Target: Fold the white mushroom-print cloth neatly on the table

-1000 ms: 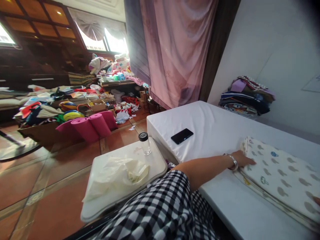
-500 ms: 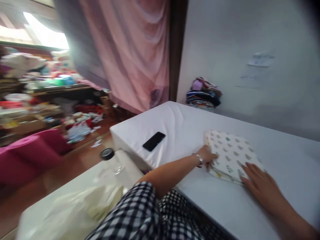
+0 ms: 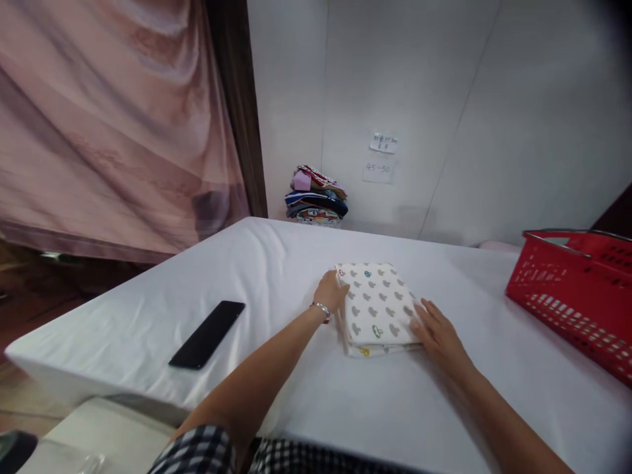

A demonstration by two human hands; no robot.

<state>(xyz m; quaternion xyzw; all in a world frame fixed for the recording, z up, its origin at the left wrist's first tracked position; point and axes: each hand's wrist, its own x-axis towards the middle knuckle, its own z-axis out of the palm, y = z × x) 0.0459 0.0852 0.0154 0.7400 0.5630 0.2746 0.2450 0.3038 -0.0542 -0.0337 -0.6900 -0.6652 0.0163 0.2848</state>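
Pale wall (image 3: 429, 99) and curtain (image 3: 108, 118) backed the white desk (image 3: 316, 408) in the head view. Over the last second the view had swung right: the cloth (image 3: 378, 301), then at the right edge, lay folded near centre, and a basket (image 3: 577, 283) showed far right. Both its sides were thus visible, each with a hand. The left grip (image 3: 332, 291) laid its thumb over the left edge; whether it was clamped could not be told. The right grip (image 3: 438, 332), fingers outstretched, met the right edge.
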